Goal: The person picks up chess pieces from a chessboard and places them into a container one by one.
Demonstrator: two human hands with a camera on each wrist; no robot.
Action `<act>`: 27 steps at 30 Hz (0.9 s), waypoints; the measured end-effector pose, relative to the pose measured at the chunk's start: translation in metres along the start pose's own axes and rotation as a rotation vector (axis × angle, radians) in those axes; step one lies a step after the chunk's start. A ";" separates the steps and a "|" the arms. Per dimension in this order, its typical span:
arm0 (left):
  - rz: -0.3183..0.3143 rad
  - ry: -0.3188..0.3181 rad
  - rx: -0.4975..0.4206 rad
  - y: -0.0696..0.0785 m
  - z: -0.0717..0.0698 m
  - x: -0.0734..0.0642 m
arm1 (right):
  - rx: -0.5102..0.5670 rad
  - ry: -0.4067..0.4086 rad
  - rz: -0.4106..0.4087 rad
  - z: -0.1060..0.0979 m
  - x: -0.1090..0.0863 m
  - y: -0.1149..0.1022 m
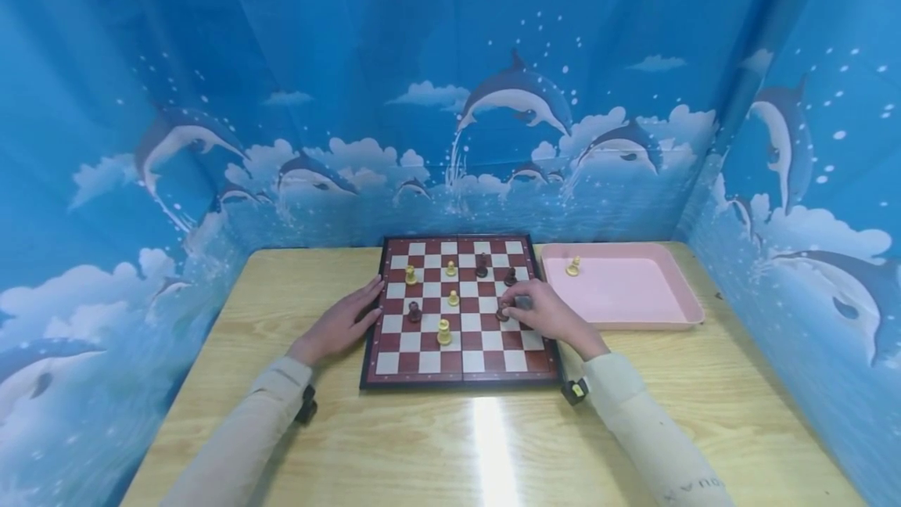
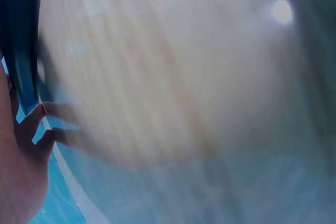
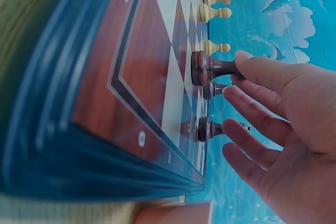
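Brown and white squares cover the chessboard (image 1: 473,341), which lies on a wooden table (image 1: 338,444) in the head view. The right hand (image 1: 545,310) pinches a dark chess piece (image 1: 502,311) on the board's right half. The left hand (image 1: 343,322) has its fingers apart, holding nothing, tips at the board's left edge. 4 yellow pieces (image 1: 443,332) and 3 other dark pieces (image 1: 414,311) stand on the squares. Just beside the board's right edge, a pink tray (image 1: 662,288) holds 1 yellow pawn (image 1: 573,266).

From the left wrist, a blurred pale surface fills most of the view; the fingers show apart at the left.

From the right wrist, thumb and index finger clamp the dark chess piece near its top, the other fingers spread loosely. Whether its base touches the board, I cannot tell. 2 dark and 3 yellow pieces show beyond.
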State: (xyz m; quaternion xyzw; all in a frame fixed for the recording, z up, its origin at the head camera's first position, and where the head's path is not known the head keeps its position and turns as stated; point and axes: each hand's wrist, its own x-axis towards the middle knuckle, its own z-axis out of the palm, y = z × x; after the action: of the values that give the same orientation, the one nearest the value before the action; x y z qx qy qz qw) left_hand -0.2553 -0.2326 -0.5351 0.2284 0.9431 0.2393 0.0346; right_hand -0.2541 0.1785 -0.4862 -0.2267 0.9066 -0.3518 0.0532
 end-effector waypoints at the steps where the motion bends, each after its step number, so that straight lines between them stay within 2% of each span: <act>1: 0.002 0.000 0.002 0.000 0.000 0.000 | -0.001 0.001 -0.008 0.000 0.000 -0.001; 10: 0.009 0.003 0.008 -0.002 0.001 0.001 | 0.051 0.097 -0.078 -0.012 0.000 -0.013; 18: 0.013 0.003 0.016 0.000 0.000 0.000 | 0.070 0.120 -0.036 -0.017 -0.004 -0.013; 27: 0.009 -0.013 0.019 -0.001 0.000 -0.001 | 0.036 0.178 -0.060 -0.023 -0.008 -0.008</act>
State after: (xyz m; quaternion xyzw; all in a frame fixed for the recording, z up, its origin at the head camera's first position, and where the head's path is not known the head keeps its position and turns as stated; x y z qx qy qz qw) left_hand -0.2548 -0.2339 -0.5358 0.2343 0.9441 0.2289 0.0374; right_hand -0.2493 0.1909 -0.4645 -0.2205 0.8942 -0.3881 -0.0339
